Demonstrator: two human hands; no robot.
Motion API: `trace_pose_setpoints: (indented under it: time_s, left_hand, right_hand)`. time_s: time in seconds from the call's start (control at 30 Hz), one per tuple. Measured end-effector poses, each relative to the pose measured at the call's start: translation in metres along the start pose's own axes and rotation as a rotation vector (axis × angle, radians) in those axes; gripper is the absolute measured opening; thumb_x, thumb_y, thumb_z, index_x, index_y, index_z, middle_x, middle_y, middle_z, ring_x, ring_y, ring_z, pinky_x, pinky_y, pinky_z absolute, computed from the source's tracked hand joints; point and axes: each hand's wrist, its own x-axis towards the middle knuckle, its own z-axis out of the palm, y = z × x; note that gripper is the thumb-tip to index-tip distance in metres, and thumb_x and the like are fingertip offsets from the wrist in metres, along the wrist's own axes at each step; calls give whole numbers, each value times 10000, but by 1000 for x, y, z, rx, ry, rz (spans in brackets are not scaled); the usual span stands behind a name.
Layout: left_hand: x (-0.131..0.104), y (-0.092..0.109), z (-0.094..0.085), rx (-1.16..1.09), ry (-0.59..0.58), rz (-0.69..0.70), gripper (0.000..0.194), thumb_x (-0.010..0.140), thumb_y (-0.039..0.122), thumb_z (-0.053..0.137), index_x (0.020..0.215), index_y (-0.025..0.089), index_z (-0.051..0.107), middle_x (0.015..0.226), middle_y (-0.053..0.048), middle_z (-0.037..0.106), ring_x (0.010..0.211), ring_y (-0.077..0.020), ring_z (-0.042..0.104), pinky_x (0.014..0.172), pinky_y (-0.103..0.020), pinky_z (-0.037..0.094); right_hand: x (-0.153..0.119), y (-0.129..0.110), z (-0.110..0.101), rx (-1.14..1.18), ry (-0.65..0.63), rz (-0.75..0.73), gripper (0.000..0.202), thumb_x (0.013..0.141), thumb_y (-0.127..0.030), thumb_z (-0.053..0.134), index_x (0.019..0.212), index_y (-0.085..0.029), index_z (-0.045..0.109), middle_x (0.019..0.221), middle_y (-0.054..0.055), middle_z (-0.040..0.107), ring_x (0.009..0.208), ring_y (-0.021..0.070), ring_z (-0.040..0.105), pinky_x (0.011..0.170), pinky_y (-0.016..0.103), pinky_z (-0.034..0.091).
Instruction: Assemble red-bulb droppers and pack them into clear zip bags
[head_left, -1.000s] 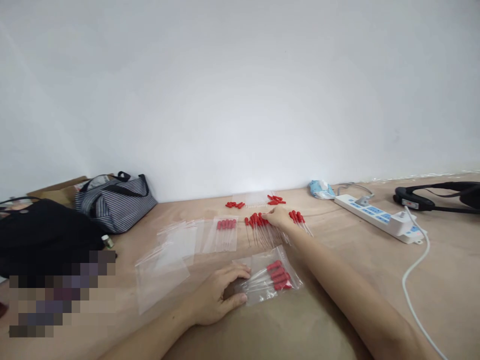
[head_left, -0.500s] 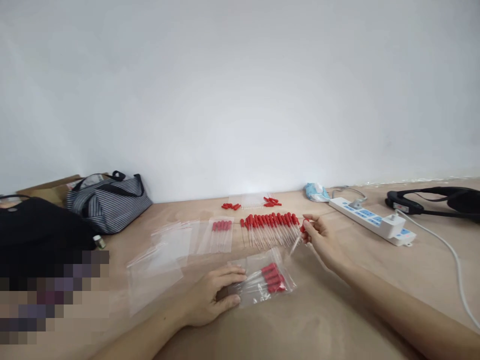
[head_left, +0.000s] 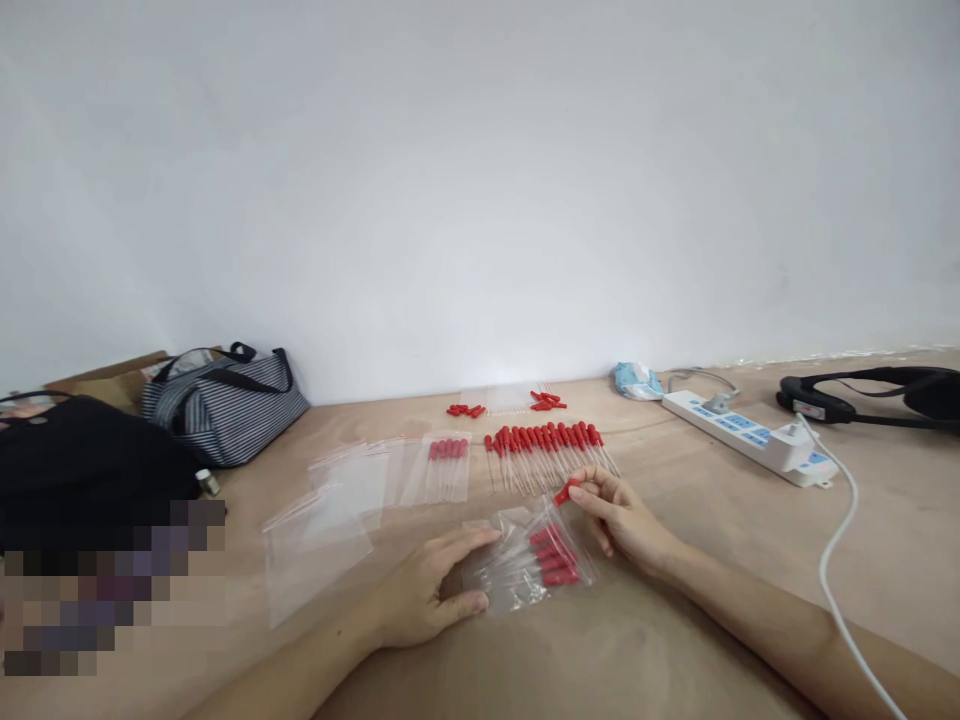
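My right hand (head_left: 619,515) pinches the red bulb of a dropper (head_left: 565,492) between thumb and fingers, at the upper right edge of a clear zip bag (head_left: 517,590). Several red-topped droppers (head_left: 555,560) lie inside that bag. My left hand (head_left: 431,585) is spread, its thumb and fingertips resting on the bag's left edge. Behind the bag lies a row of several red-topped droppers (head_left: 544,438) with clear stems. To their left, a filled bag (head_left: 448,470) holds several more, beside flat clear bags (head_left: 322,550).
Loose red bulbs (head_left: 466,411) and clear tubes (head_left: 506,402) lie near the wall. On the right are a power strip (head_left: 720,428), a white cable (head_left: 832,560), a blue-white packet (head_left: 636,381) and a black headset (head_left: 832,408). A striped bag (head_left: 232,410) stands left.
My right hand has moved left and towards me, bringing the dropper from the row's right end to the zip bag. My left hand stays at the bag's left edge.
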Motion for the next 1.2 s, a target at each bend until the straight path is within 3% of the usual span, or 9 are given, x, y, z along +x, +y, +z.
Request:
trace_pose_setpoints:
  time_s: [0.13,0.3,0.37,0.47,0.57,0.63,0.77,1.0,1.2]
  left_hand:
    - [0,1,-1,10,-19,-21,492,793,392,509,1254,280,379,1299,-33,430,1190,-242,371,988,-400,303]
    - [0,-2,0,28,-30,-22,495,800,389,501,1260,261,372,1307,-41,419,1199,-246,358,994,-405,292]
    - [0,-4,2,27,-22,-11,491,801,389,500,1258,259,376,1302,-40,424,1195,-243,364,993,-399,296]
    - [0,-6,3,25,-8,-2,493,799,385,507,1258,265,374,1303,-36,423,1195,-241,364,992,-395,301]
    - [0,-5,3,21,5,8,477,806,362,502,1256,263,379,1318,-41,403,1208,-234,346,998,-396,293]
    - [1,-3,3,20,9,26,449,811,342,495,1242,254,404,1323,-48,394,1219,-231,331,1003,-400,285]
    - [2,-1,2,22,3,53,400,815,331,490,1208,268,457,1312,-39,411,1220,-240,328,1002,-422,280]
    - [2,-1,1,34,-10,35,395,812,324,490,1204,289,466,1295,-33,435,1197,-240,362,995,-440,283]
    - [1,-1,1,41,-8,62,379,812,292,480,1191,287,483,1282,-38,448,1185,-243,372,984,-428,300]
  right_hand:
    - [2,5,-2,-153,-119,40,381,613,-473,639,764,-193,427,653,-64,557,259,-6,292,246,152,178]
    - [1,11,1,-228,-257,-20,292,673,-406,619,775,-189,451,665,-38,569,459,58,499,403,171,383]
    - [2,12,4,-280,-261,-84,243,696,-384,602,768,-176,499,716,-11,591,569,90,551,508,208,437]
    - [9,15,8,-357,-157,-124,233,690,-379,600,735,-152,571,720,20,618,628,119,575,591,245,457]
    - [15,18,7,-367,-14,-52,260,619,-386,650,640,-143,560,599,7,602,520,106,548,502,225,440]
    - [17,18,4,-355,-3,22,283,587,-400,665,614,-146,544,523,-21,560,419,75,479,391,191,376]
    - [12,6,-7,-290,-197,148,306,592,-401,667,752,-151,591,550,-47,548,350,23,373,324,151,281]
    - [12,-3,-21,-157,-472,216,516,441,-237,777,915,-173,581,795,-8,604,478,31,458,384,137,323]
    - [14,6,-15,-230,-315,187,428,419,-249,783,770,-149,560,641,-43,551,454,38,444,338,126,278]
